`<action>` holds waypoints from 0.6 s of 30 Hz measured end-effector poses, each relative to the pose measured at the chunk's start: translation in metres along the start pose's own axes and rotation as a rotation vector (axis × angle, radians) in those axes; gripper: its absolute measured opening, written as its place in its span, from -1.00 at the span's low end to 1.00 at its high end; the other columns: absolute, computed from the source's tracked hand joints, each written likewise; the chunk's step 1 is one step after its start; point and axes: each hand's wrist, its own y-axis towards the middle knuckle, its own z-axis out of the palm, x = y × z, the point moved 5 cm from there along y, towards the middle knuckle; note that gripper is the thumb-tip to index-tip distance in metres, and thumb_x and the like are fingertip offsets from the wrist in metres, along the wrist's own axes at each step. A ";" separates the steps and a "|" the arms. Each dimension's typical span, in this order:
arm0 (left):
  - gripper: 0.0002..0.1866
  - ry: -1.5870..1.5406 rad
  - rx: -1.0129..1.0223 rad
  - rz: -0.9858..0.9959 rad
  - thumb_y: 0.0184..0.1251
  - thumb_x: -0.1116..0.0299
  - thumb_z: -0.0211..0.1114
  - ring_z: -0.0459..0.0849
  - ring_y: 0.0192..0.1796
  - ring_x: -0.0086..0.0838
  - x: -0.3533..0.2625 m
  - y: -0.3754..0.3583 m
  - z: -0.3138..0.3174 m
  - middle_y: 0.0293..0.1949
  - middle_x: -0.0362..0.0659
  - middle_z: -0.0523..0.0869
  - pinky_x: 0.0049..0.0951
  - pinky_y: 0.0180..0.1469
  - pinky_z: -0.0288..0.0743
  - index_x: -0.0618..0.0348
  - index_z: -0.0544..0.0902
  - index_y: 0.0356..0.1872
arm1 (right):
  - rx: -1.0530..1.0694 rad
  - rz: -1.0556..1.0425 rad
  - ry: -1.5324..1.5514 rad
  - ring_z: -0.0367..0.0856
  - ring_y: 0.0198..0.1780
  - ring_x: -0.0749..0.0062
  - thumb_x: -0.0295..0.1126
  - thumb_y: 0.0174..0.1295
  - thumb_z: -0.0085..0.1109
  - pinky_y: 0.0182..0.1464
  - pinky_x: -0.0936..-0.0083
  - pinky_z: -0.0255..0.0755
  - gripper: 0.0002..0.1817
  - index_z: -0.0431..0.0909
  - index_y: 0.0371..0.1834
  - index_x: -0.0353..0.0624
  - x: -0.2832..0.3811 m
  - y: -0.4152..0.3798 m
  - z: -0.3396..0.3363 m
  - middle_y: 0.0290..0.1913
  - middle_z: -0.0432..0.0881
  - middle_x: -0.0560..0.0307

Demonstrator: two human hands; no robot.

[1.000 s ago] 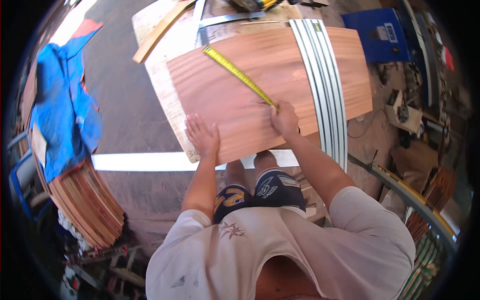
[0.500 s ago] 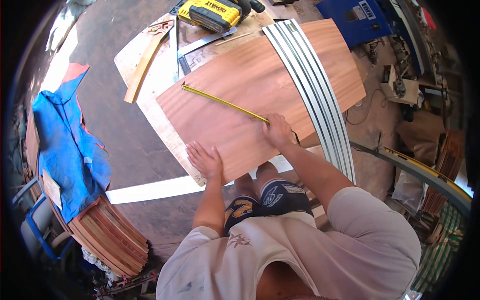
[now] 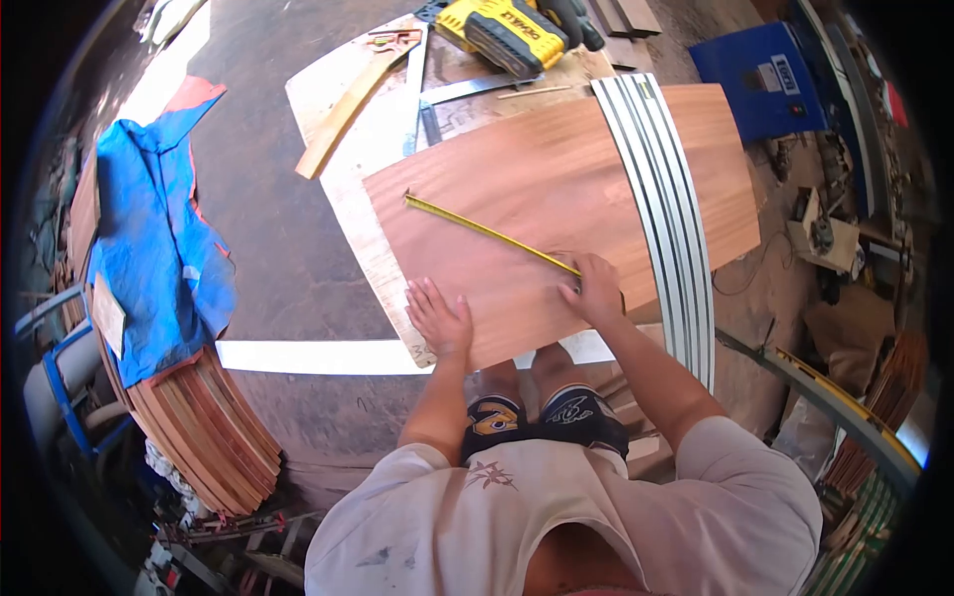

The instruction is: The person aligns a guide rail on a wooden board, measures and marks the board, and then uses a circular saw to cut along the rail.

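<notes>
A reddish-brown wood panel (image 3: 517,189) lies in front of me on a pale board (image 3: 358,233). My left hand (image 3: 438,318) rests flat on its near left corner, fingers spread. Across the panel runs the yellow blade of a tape measure (image 3: 487,231), its hooked end lying on the wood a little inside the far edge. My right hand (image 3: 598,290) is closed around the tape measure at the near end; the fingers mostly hide the case. Right of that hand, a grooved silver metal rail (image 3: 661,199) crosses the panel.
Beyond the panel are a yellow DeWalt battery tool (image 3: 512,38), a metal square (image 3: 477,89) and a wooden strip (image 3: 353,114). To the left, a blue tarp (image 3: 164,238) hangs over stacked boards (image 3: 214,427). A blue machine (image 3: 760,79) stands at the far right.
My view has shifted, so the bench sits further right. The tape measure and my right hand have moved nearer to me across the panel. My left hand stays flat at the corner.
</notes>
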 end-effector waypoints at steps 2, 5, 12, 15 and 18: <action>-0.13 -0.003 0.005 0.020 0.26 0.01 0.21 -0.03 0.56 0.06 0.001 0.000 0.001 0.53 0.19 0.02 0.07 0.53 -0.17 0.20 0.10 0.50 | -0.069 -0.101 -0.059 0.45 0.14 0.07 -0.19 -0.03 0.43 0.02 0.14 0.46 -0.34 0.42 0.19 -0.03 0.006 -0.018 -0.008 0.04 0.51 -0.01; -0.13 0.007 -0.018 0.039 0.25 0.01 0.22 -0.03 0.56 0.05 0.002 -0.001 0.004 0.53 0.18 0.02 0.06 0.53 -0.17 0.19 0.11 0.50 | -0.007 0.072 -0.086 0.39 0.19 0.02 -0.20 -0.09 0.48 0.06 0.09 0.43 -0.22 0.34 0.26 -0.04 -0.006 -0.037 0.000 0.07 0.47 -0.04; -0.14 -0.041 -0.030 0.010 0.25 0.00 0.22 -0.02 0.56 0.04 0.005 -0.001 0.003 0.53 0.17 0.02 0.06 0.53 -0.17 0.19 0.13 0.49 | 0.027 0.196 0.247 0.44 0.12 -0.06 -0.25 -0.02 0.41 0.08 0.10 0.42 -0.34 0.37 0.17 -0.16 -0.004 -0.005 0.018 0.07 0.51 -0.11; -0.14 -0.036 -0.016 0.024 0.24 0.00 0.22 -0.01 0.56 0.04 0.005 -0.001 0.003 0.53 0.16 0.03 0.07 0.53 -0.17 0.18 0.14 0.49 | -0.021 0.192 0.539 0.51 0.03 -0.08 -0.29 0.01 0.35 0.06 0.14 0.43 -0.47 0.44 0.07 -0.18 0.030 0.035 0.019 -0.03 0.57 -0.12; -0.14 -0.044 -0.021 0.018 0.23 0.00 0.22 -0.01 0.56 0.04 0.004 -0.001 0.003 0.53 0.16 0.03 0.07 0.53 -0.17 0.17 0.15 0.49 | -0.027 0.215 0.780 0.56 -0.06 -0.07 -0.31 0.02 0.31 0.04 0.17 0.42 -0.59 0.50 -0.04 -0.14 0.069 0.087 0.026 -0.14 0.63 -0.07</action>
